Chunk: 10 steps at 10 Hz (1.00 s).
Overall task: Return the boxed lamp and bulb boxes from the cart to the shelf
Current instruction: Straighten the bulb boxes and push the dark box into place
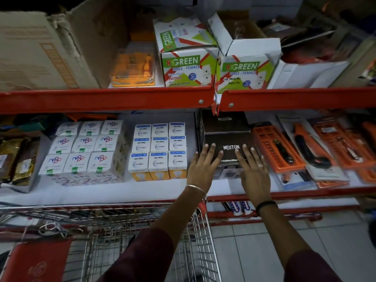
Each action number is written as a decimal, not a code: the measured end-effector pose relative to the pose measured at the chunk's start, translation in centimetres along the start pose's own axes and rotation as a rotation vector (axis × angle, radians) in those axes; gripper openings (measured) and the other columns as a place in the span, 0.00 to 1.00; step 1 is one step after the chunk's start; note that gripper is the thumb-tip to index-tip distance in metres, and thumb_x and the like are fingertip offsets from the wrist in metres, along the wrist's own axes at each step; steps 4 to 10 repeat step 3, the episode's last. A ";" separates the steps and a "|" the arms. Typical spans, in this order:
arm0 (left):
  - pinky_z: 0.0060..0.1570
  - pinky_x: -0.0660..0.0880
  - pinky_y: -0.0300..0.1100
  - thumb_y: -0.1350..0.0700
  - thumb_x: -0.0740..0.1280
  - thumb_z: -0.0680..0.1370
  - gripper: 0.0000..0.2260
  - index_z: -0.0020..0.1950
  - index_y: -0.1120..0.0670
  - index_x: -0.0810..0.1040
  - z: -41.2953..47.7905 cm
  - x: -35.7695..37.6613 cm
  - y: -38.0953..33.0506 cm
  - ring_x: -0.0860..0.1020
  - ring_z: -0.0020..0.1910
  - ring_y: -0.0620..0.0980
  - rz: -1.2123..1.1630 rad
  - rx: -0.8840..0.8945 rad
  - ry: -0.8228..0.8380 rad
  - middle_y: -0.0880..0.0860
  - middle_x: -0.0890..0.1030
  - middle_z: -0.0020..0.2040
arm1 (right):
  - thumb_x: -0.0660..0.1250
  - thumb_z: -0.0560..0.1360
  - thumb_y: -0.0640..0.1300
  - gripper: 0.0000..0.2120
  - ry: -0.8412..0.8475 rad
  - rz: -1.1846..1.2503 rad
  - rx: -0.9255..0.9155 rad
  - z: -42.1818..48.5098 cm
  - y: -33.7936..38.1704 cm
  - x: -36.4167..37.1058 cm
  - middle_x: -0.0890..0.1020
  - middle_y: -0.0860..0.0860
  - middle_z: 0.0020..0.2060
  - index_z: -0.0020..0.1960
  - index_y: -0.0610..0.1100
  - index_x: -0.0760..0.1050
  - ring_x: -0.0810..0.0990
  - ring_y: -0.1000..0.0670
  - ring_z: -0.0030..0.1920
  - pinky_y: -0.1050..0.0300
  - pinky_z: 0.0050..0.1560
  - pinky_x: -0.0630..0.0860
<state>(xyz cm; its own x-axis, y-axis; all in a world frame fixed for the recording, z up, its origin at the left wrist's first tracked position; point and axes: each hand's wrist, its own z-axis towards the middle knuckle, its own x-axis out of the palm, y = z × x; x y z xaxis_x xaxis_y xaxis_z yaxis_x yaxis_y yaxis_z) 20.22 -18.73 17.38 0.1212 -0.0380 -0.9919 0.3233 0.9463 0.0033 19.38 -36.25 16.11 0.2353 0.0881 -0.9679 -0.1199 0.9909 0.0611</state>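
A black boxed lamp (227,142) marked NEUTON stands on the middle shelf (142,192), right of the bulb boxes. My left hand (200,166) lies flat against its front left corner, fingers spread. My right hand (253,169) presses flat on its front right side, also with fingers apart. Neither hand wraps around the box. White and yellow Wipro bulb boxes (158,151) stand in rows to the left. Further left is a block of white bulb boxes (81,147). The wire cart (142,241) is below, directly in front of me.
The upper shelf (105,98) with a red edge holds green and white R-Green boxes (183,66), an orange pack and a big cardboard carton. Orange tool packs (305,147) lie right of the lamp box. A red seat flap (36,261) sits at the cart's left. Tiled floor lies to the right.
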 end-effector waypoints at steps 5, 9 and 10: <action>0.65 0.66 0.63 0.39 0.62 0.72 0.24 0.66 0.46 0.69 -1.5 -5.4 1.1 0.70 0.69 0.50 -0.060 -0.017 -0.225 0.51 0.74 0.68 | 0.68 0.73 0.37 0.30 -0.119 0.315 0.055 -2.3 1.3 -3.0 0.67 0.44 0.72 0.72 0.47 0.62 0.65 0.45 0.71 0.39 0.69 0.65; 0.65 0.66 0.63 0.39 0.62 0.72 0.24 0.66 0.46 0.69 -1.5 -5.4 1.1 0.70 0.69 0.50 -0.060 -0.017 -0.225 0.51 0.74 0.68 | 0.68 0.73 0.37 0.30 -0.119 0.315 0.055 -2.3 1.3 -3.0 0.67 0.44 0.72 0.72 0.47 0.62 0.65 0.45 0.71 0.39 0.69 0.65; 0.65 0.66 0.63 0.39 0.62 0.72 0.24 0.66 0.46 0.69 -1.5 -5.4 1.1 0.70 0.69 0.50 -0.060 -0.017 -0.225 0.51 0.74 0.68 | 0.68 0.73 0.37 0.30 -0.119 0.315 0.055 -2.3 1.3 -3.0 0.67 0.44 0.72 0.72 0.47 0.62 0.65 0.45 0.71 0.39 0.69 0.65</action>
